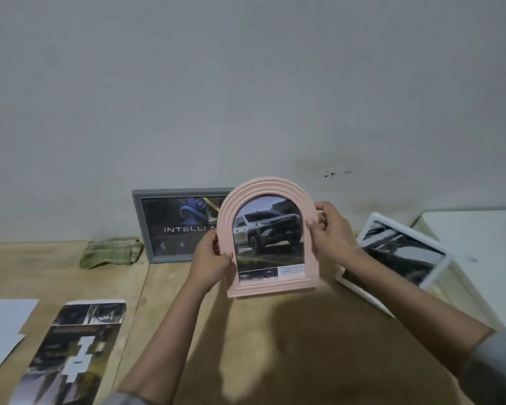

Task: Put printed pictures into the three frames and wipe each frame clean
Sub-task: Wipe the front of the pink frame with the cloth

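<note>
I hold a pink arched frame (263, 187) upright above the wooden table (275, 331), with a printed picture of a pickup truck inside it. My left hand (211, 258) grips its left edge and my right hand (330, 229) grips its right edge. Behind it a grey rectangular frame (146, 226) with a dark "INTELLI" print leans against the wall. To the right, a white frame (438, 268) with a dark picture lies tilted. A folded green cloth (111, 252) rests on the table at the left, beside the grey frame.
A cut printed sheet (76, 352) and a white paper (0, 325) lie on the table at the near left. A glass-topped surface (479, 238) stands at the far right, under the white frame's corner. The grey wall (246, 97) runs right behind the table.
</note>
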`<state>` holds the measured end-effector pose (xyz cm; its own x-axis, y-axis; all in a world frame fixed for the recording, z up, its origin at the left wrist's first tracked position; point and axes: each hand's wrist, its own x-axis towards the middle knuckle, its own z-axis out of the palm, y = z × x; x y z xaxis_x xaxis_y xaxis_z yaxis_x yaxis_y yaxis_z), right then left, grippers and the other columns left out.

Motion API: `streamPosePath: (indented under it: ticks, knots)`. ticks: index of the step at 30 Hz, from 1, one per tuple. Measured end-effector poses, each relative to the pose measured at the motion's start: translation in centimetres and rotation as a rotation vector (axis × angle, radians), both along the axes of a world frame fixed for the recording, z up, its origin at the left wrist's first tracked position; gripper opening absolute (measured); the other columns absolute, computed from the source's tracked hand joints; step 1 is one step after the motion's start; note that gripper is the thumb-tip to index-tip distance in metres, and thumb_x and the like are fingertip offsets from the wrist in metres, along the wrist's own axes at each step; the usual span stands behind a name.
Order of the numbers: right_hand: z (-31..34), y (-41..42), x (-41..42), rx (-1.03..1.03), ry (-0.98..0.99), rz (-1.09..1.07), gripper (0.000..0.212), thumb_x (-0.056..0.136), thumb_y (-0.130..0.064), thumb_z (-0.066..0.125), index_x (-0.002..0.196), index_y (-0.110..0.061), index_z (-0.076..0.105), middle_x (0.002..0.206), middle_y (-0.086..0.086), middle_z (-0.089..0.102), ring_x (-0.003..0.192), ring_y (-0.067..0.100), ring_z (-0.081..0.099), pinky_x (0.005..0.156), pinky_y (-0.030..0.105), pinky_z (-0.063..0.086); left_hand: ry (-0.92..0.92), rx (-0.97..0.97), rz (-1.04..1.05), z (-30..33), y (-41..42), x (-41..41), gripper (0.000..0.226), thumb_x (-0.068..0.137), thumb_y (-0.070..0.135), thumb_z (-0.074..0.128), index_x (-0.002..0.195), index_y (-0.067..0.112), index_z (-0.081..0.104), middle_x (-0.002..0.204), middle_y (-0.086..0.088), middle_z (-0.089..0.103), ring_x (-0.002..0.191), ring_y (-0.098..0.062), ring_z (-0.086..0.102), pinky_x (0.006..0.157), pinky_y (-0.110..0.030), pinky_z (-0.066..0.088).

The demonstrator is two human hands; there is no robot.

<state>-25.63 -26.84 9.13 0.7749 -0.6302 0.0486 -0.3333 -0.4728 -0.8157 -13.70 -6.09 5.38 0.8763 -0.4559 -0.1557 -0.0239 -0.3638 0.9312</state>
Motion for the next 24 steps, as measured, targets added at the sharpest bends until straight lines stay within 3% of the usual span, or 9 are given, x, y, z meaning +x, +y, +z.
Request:
streamPosePath:
  ticks: [3,6,10,16,24]
  knots:
    - [1.5,-3.7,-0.4,-0.057,0.074,0.013,0.023,0.093,-0.018,0.056,0.114,-0.019,0.046,0.093,-0.006,0.056,0.08,0.013,0.059,0.059,0.021,0.044,-0.072,0.019,-0.032,0.5,-3.5,-0.3,0.034,0.08,-0.011,0.06,0.101,0.015,0.054,0.087,0.001,0.061,0.086,-0.02,0.059,0.082,-0.037,0.049]
    - [2.5,-7.3,-0.3,-0.126,0.131,0.02,0.028,0.092,-0.015,0.057,0.116,-0.019,0.045,0.092,0.0,0.06,0.076,0.015,0.059,0.06,0.025,0.043,-0.12,0.063,-0.09,0.1,-7.3,0.3,0.026,0.086,-0.001,0.059,0.103,0.017,0.055,0.097,-0.004,0.064,0.092,-0.022,0.061,0.084,-0.041,0.051]
    - [2.8,-11.8,0.6,-0.234,0.292,0.015,0.021,0.089,-0.015,0.061,0.105,-0.016,0.047,0.092,0.001,0.056,0.081,0.019,0.054,0.068,0.027,0.04,-0.147,0.135,-0.161,-0.6,-11.8,1.6,0.023,0.093,0.006,0.054,0.116,0.01,0.054,0.104,-0.004,0.06,0.096,-0.02,0.057,0.08,-0.035,0.047]
    - [1.6,-17.0,1.8,-0.351,0.519,0.038,0.016,0.086,-0.02,0.065,0.094,-0.013,0.054,0.096,0.008,0.059,0.085,0.022,0.053,0.07,0.029,0.04,-0.174,0.238,-0.242,-2.5,-16.4,2.5,0.021,0.09,0.002,0.052,0.11,0.003,0.055,0.103,-0.014,0.061,0.09,-0.024,0.054,0.078,-0.035,0.046]
    - [-0.6,-20.5,3.5,-0.268,0.603,0.059,0.016,0.085,-0.022,0.068,0.086,-0.012,0.055,0.082,0.004,0.056,0.077,0.021,0.05,0.063,0.028,0.037,-0.106,0.328,-0.276,-4.1,-20.1,3.7,0.025,0.081,-0.006,0.053,0.102,0.006,0.051,0.094,-0.006,0.054,0.084,-0.02,0.049,0.055,-0.025,0.033]
